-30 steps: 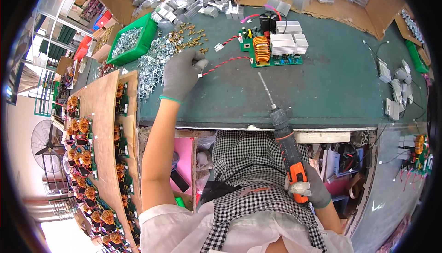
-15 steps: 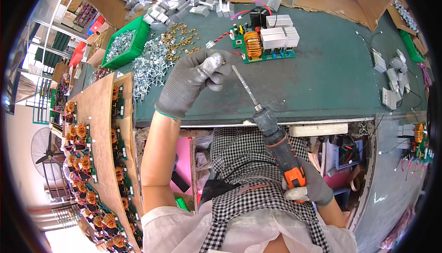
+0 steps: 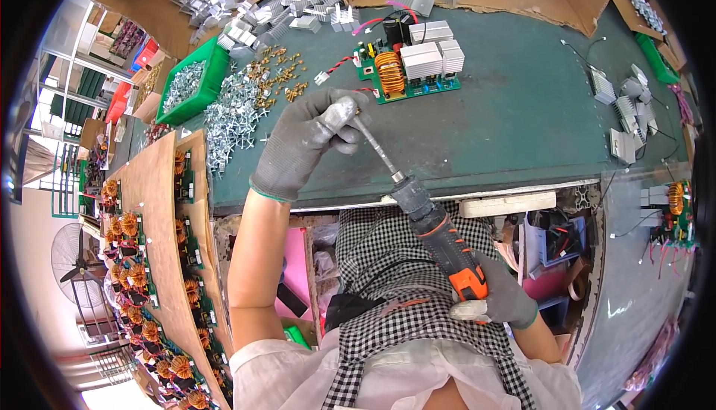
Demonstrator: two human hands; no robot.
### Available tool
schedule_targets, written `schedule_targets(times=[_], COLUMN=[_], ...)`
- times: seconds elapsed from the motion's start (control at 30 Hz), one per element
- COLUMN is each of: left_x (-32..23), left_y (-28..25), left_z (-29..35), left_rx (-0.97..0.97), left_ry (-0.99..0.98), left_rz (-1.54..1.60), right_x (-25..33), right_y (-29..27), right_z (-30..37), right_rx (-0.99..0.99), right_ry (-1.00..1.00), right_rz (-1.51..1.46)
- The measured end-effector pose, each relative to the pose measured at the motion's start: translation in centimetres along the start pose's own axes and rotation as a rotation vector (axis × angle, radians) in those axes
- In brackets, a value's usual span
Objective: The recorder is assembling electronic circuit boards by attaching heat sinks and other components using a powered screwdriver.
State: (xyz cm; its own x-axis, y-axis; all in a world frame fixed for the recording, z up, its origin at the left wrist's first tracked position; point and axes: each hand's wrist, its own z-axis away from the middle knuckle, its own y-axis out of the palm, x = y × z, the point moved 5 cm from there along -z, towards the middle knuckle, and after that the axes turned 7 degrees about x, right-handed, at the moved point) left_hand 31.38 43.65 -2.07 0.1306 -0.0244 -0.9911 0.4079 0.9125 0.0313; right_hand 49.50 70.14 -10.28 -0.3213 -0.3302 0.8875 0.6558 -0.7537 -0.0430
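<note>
My right hand (image 3: 507, 296), in a grey glove, grips the handle of a black and orange power screwdriver (image 3: 441, 244). Its long bit (image 3: 379, 149) slants up and left to the fingertips of my left hand (image 3: 317, 128). That hand, gloved too, is closed in a pinch around a small brass-coloured screw (image 3: 357, 111), mostly hidden by the fingers, at the bit's tip. Just beyond lies a green circuit board (image 3: 418, 94) with a copper-wound coil (image 3: 389, 72) and silver heat sinks (image 3: 422, 60).
Left of the board lie loose brass screws (image 3: 277, 71) and silver metal clips (image 3: 231, 115), beside a green bin (image 3: 216, 74). Heat sinks fill cardboard boxes (image 3: 470, 4) at the back. Boards with coils stand on wooden panels (image 3: 142, 164) at left. Wired heat sinks (image 3: 634, 119) lie at right.
The screwdriver has swung up and left, so its bit now meets the fingertips of my left hand. My left hand stays pinched. The whole view has shifted slightly.
</note>
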Motion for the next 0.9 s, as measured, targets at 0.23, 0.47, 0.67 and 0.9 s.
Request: schedule_targets(times=[0.23,0.47,0.67,0.9], left_x=[0.5,0.2,0.2,-0.1], left_y=[-0.4,0.3,0.3,0.3], left_z=[-0.4,-0.6,-0.6,-0.6], left_rx=[0.044,0.102,0.131,0.069], left_ry=[0.028,0.013,0.042,0.020], left_rz=[0.155,0.162,0.170,-0.027], right_x=[-0.6,-1.0,-1.0,-0.2], right_y=[0.3,0.4,0.7,0.5], right_z=[0.1,0.1,0.1,0.6], right_rx=[0.018,0.042,0.127,0.046], right_ry=[-0.040,-0.022,-0.111,-0.041], right_rz=[-0.120,-0.212,-0.376,-0.156])
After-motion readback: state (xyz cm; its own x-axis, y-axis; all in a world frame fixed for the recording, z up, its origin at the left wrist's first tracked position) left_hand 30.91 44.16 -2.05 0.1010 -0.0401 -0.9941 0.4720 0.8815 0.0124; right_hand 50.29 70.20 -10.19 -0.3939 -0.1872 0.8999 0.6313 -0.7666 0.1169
